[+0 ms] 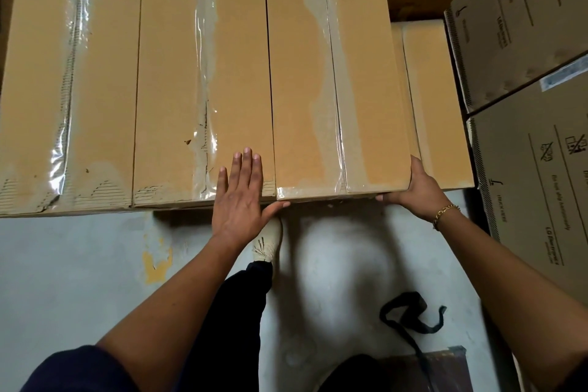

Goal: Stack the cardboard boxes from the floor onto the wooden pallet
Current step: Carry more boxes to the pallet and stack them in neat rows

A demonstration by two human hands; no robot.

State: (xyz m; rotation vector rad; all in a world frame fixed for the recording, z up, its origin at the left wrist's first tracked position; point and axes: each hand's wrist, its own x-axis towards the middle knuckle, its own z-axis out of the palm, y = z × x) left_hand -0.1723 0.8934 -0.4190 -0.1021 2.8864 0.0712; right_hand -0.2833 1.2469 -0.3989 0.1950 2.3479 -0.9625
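One box (334, 73): our left hand (238, 201) lies flat at its seven o'clock, our right hand (416, 188) grips its five o'clock corner.

3 long boxes (203, 83) lie side by side, touching, with no gap between them. Right of them a lower box (436, 99) leaves open room along the side, closed off farther right by printed cartons (525, 26). The floor (79, 264) in front is open but for a black strap (410, 312).
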